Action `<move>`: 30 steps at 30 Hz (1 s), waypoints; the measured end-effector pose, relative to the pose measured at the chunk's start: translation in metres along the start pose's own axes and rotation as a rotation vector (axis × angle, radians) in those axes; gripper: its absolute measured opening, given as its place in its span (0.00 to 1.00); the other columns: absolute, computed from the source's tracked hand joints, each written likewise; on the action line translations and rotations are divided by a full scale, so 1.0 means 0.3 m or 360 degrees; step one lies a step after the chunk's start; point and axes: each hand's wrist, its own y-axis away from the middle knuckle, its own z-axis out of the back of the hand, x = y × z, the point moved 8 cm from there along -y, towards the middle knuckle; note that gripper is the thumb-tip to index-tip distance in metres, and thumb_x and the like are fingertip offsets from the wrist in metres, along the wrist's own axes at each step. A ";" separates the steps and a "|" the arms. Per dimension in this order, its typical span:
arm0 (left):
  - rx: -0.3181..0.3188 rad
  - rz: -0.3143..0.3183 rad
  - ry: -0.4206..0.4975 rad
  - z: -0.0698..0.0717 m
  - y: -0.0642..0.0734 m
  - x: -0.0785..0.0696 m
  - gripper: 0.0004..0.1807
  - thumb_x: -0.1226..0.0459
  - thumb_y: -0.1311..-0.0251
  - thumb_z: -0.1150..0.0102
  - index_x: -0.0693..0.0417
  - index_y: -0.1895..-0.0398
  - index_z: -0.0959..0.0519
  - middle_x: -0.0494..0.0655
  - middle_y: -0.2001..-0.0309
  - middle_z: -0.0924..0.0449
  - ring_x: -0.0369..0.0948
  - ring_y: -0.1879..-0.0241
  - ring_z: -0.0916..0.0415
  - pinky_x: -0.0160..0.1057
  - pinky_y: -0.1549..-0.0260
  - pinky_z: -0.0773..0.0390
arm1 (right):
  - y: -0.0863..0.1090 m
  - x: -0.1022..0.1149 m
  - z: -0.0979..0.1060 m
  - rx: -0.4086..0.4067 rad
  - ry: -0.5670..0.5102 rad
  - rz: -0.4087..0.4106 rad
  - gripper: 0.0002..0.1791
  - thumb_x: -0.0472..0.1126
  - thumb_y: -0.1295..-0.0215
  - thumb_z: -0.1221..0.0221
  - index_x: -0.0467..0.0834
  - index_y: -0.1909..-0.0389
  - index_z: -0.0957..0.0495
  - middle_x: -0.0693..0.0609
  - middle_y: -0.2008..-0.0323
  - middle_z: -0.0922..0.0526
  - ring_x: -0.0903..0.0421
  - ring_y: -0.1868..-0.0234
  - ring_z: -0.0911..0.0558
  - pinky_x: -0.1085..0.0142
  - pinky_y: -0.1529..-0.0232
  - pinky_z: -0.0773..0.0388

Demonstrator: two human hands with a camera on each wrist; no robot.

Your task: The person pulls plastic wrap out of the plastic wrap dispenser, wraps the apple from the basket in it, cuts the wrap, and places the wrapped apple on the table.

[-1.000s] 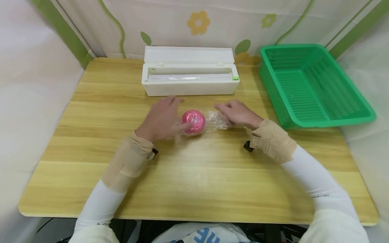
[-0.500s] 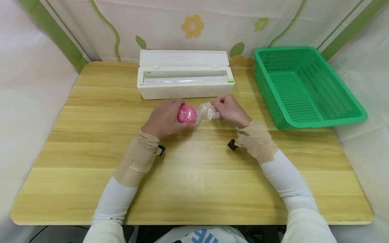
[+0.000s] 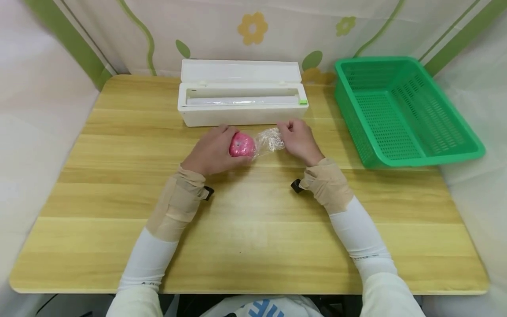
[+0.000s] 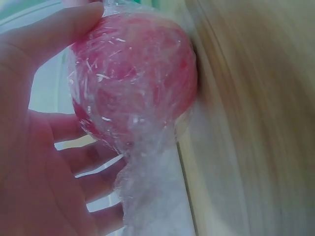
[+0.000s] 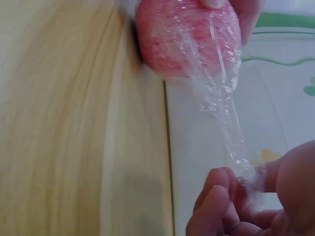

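Observation:
A pinkish-red apple (image 3: 242, 145) wrapped in clear cling film rests close over the wooden table, in front of a white box. My left hand (image 3: 212, 152) grips it from the left, thumb on the near side and fingers behind; in the left wrist view the thumb (image 4: 64, 29) lies across the film. From the apple's right side runs a bunched tail of cling film (image 3: 270, 140). My right hand (image 3: 298, 140) pinches the far end of that tail, and the right wrist view shows the film (image 5: 229, 128) drawn narrow towards the fingertips (image 5: 221, 179).
Behind the hands stands the white cling film box (image 3: 242, 116), lid raised, with a roll of film (image 3: 241, 101) inside. A green plastic basket (image 3: 358, 127) sits at the table's back right. A flower-patterned curtain (image 3: 222, 26) closes off the back of the wooden table (image 3: 253, 246).
My left hand, earlier blurred and open beside the apple, has closed round it and tipped it up. My right hand has moved left and now pinches the film tail.

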 end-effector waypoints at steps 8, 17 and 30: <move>-0.0031 0.0002 -0.0072 0.013 0.013 -0.003 0.47 0.38 0.45 0.27 0.62 0.32 0.28 0.58 0.38 0.25 0.56 0.41 0.24 0.56 0.41 0.18 | -0.006 0.002 -0.017 0.0031 0.0014 -0.0013 0.29 0.62 0.20 0.51 0.48 0.80 0.30 0.55 0.82 0.26 0.56 0.81 0.25 0.65 0.80 0.30; -0.0053 0.0044 -0.0093 0.007 0.014 -0.003 0.47 0.39 0.44 0.25 0.65 0.33 0.26 0.60 0.42 0.31 0.55 0.45 0.29 0.55 0.43 0.20 | 0.003 0.010 -0.027 -0.0004 0.0008 0.0051 0.30 0.58 0.19 0.49 0.47 0.82 0.31 0.55 0.86 0.26 0.56 0.84 0.28 0.65 0.81 0.34; -0.0009 0.0048 -0.0032 0.000 0.002 0.011 0.45 0.40 0.42 0.29 0.63 0.32 0.26 0.58 0.41 0.29 0.53 0.47 0.23 0.55 0.44 0.16 | 0.011 0.058 0.005 -0.0268 0.0176 0.0513 0.20 0.50 0.19 0.42 0.45 0.73 0.26 0.52 0.80 0.31 0.55 0.77 0.31 0.65 0.75 0.34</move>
